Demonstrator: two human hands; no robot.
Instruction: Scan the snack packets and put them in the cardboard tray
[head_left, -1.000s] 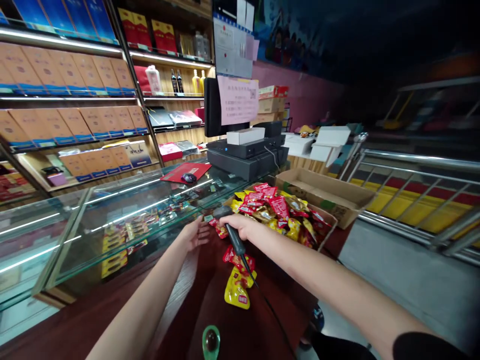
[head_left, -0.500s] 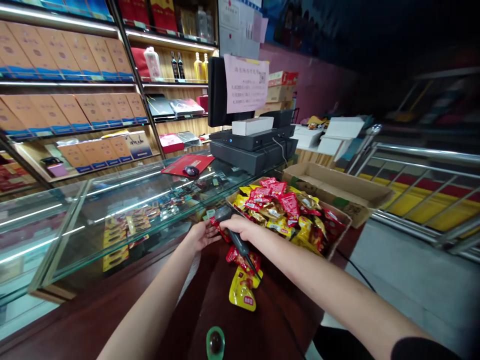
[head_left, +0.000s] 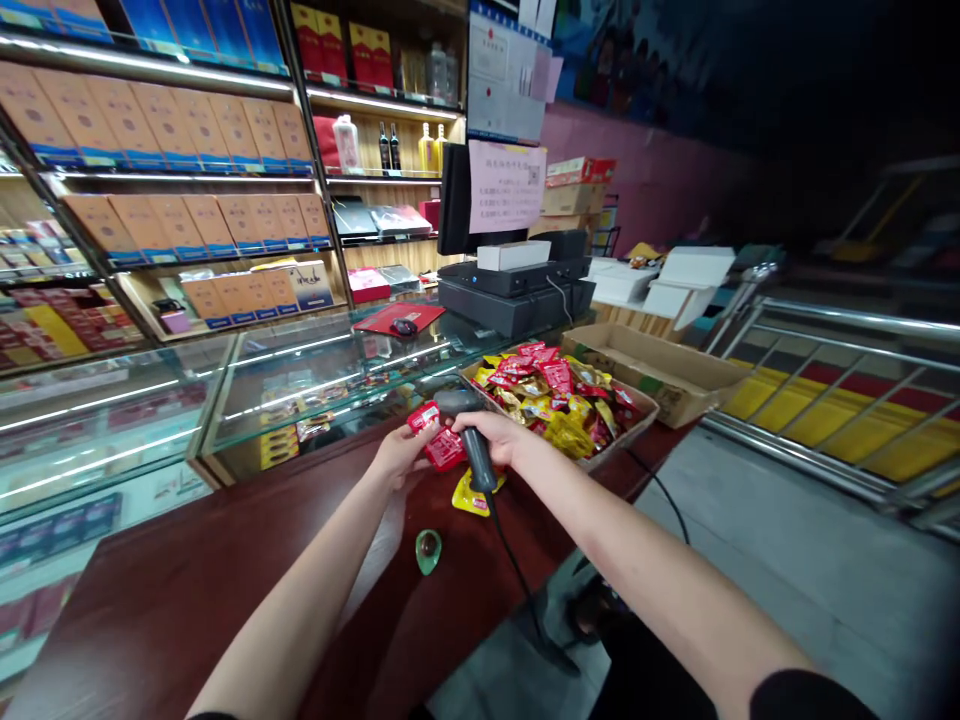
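My left hand (head_left: 397,455) holds a small red snack packet (head_left: 442,449) up above the dark red wooden counter (head_left: 180,600). My right hand (head_left: 499,436) is shut around the grip of a black handheld barcode scanner (head_left: 477,455), whose head sits close to the red packet. Below the scanner, a yellow snack packet (head_left: 469,497) lies on the counter. Just beyond my right hand is a cardboard tray (head_left: 619,438) heaped with red, gold and yellow snack packets. A small green oval dish (head_left: 428,551) sits nearer me.
The scanner's black cable (head_left: 517,600) trails over the counter edge. To the left stands a glass display case (head_left: 315,400). Behind the tray are a cash register (head_left: 514,310) and a cardboard box (head_left: 652,370). Shelves of boxed goods line the back; a metal railing (head_left: 825,440) runs right.
My left hand now holds a red packet up by the scanner, and the red packet no longer lies on the counter. The view has shifted, with the tray and yellow packet appearing higher and farther away.
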